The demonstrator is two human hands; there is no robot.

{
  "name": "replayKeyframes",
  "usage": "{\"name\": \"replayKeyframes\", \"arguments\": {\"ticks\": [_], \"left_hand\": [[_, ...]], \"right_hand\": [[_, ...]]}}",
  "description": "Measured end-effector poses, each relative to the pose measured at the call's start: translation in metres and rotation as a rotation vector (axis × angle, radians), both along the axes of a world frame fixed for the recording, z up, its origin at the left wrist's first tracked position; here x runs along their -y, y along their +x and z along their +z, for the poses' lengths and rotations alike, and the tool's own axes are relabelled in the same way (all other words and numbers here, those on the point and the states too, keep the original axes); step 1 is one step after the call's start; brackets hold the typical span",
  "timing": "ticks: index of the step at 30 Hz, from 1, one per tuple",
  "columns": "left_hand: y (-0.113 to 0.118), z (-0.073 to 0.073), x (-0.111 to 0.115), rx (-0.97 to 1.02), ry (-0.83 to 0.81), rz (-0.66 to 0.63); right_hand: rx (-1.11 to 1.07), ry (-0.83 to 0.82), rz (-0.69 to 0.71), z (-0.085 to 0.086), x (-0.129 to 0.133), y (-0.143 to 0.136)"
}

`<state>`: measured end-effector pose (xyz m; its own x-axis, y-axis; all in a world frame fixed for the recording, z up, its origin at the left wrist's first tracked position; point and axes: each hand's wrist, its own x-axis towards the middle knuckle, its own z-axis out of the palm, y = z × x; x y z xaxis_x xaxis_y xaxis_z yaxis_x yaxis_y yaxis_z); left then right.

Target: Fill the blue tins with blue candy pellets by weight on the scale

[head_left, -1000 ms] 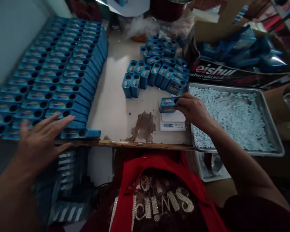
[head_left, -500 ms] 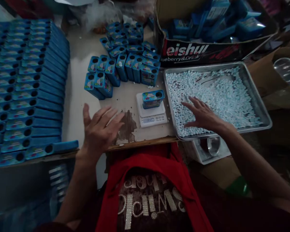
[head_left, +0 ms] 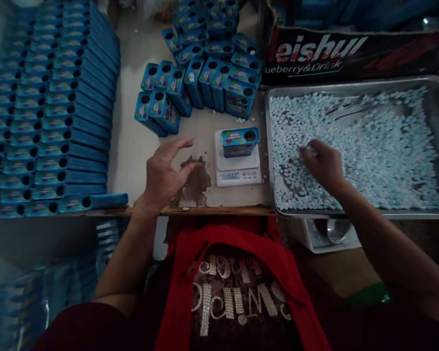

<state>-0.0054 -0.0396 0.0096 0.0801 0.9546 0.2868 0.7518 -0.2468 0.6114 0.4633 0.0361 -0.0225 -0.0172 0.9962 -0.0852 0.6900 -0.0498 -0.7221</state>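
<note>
A blue candy tin [head_left: 239, 142] with a round hole in its top stands on the white digital scale [head_left: 237, 176], whose display is lit. To its left hovers my left hand [head_left: 167, 173], thumb and fingers apart in a C shape with nothing between them. My right hand [head_left: 324, 163] is down in the metal tray [head_left: 351, 213], its fingertips pinched together among the pale blue candies [head_left: 380, 156]. Whatever those fingers hold is too small and blurred to make out. Behind the scale several blue tins [head_left: 193, 83] stand in a loose group, a few candies lying on and beside them.
Long rows of blue tins [head_left: 76, 122] fill the table's left side. A black printed carton [head_left: 314, 56] with blue packs inside stands behind the tray. Below the tray's front edge sits a white container [head_left: 310, 236]. The table's wooden front edge [head_left: 219, 210] runs near my apron.
My right hand has gone from spread fingers over the tray to a pinch in the candies. My left hand has turned, thumb and fingers now curved apart. The scale's reading has changed.
</note>
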Motion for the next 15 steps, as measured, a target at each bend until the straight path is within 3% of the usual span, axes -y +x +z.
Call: {"name": "replayKeyframes", "arguments": {"ticks": [2, 5, 8, 12, 15], "left_hand": [[0.008, 0.002, -0.008, 0.111, 0.0, 0.01], [0.028, 0.001, -0.028, 0.211, 0.039, -0.047], [0.048, -0.006, -0.05, 0.224, 0.122, -0.181], [0.064, -0.029, -0.066, 0.294, 0.1, -0.219], [0.075, -0.042, -0.07, 0.401, 0.013, -0.205]], "right_hand": [[-0.274, -0.118, -0.173, 0.009, -0.002, 0.007], [-0.591, -0.229, -0.187, 0.018, -0.003, 0.012], [-0.815, -0.114, -0.231, 0.016, -0.002, 0.005], [-0.685, 0.01, -0.215, 0.015, 0.005, -0.007], [-0.412, 0.067, -0.039, 0.028, 0.012, -0.014]]}}
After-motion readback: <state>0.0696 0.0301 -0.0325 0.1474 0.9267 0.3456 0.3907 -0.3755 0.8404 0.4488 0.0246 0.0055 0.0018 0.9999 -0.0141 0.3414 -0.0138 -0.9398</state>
